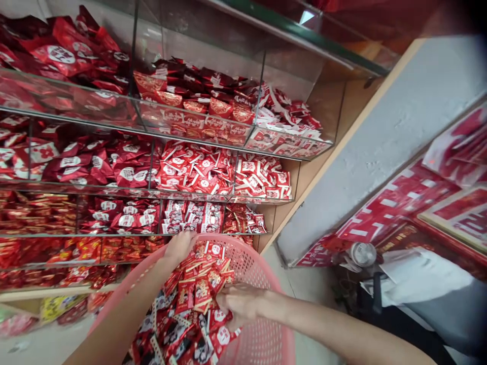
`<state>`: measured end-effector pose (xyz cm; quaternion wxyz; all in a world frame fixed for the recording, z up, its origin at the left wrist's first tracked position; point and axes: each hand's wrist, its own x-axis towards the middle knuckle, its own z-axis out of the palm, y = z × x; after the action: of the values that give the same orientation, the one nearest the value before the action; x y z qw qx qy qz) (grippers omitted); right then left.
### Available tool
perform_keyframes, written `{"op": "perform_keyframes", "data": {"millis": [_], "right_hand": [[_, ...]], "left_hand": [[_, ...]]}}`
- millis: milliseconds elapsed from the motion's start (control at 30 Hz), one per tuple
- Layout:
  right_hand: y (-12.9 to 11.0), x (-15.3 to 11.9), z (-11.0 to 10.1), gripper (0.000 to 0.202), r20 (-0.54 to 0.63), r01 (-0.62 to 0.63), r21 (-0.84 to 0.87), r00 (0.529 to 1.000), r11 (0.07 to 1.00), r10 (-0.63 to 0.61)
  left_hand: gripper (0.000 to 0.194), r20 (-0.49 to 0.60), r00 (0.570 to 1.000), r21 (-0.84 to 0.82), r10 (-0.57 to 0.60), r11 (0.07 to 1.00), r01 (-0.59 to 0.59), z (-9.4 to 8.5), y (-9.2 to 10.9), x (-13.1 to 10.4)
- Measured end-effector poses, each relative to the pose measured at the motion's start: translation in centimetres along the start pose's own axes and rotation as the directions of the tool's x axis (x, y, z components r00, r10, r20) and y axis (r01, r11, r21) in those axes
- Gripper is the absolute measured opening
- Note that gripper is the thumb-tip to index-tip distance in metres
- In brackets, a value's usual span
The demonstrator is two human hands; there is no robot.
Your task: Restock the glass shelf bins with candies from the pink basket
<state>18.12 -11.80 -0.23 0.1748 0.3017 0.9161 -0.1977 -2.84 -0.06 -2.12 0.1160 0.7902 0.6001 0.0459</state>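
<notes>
A pink perforated plastic basket [266, 268] holds a heap of small red wrapped packets [203, 294], with darker red and black ones lower down. My left hand [181, 247] is closed over the basket's far rim. Inside the basket, at the right side of the heap, my right hand [240, 302] has its fingers curled against small red packets; its fingertips are partly hidden among them.
Behind the basket rise glass-fronted shelves [194, 194] divided into bins of red packets and bags. A wooden side panel [331, 147] and grey wall [365, 137] stand to the right. Red boxes [380, 208], a clear plastic cup [362, 253] and white bags [422, 274] sit at lower right.
</notes>
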Motion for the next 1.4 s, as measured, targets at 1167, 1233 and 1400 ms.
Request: {"op": "perform_keyframes", "data": {"millis": [1167, 1233, 1400], "right_hand": [[6.6, 5.6, -4.4, 0.027, -0.383, -0.272, 0.267, 0.851, 0.925, 0.36], [6.6, 5.8, -4.3, 0.027, -0.379, -0.275, 0.254, 0.853, 0.927, 0.357], [6.4, 5.6, -4.4, 0.026, -0.387, -0.265, 0.23, 0.858, 0.936, 0.338]], "left_hand": [[0.038, -0.024, 1.0, 0.025, 0.017, 1.0, -0.017, -0.3, 0.3, -0.4], [0.038, -0.024, 0.999, 0.025, 0.024, 0.999, -0.023, -0.4, 0.3, -0.4], [0.037, -0.018, 1.0, 0.032, 0.021, 0.999, -0.02, -0.5, 0.5, -0.5]]}}
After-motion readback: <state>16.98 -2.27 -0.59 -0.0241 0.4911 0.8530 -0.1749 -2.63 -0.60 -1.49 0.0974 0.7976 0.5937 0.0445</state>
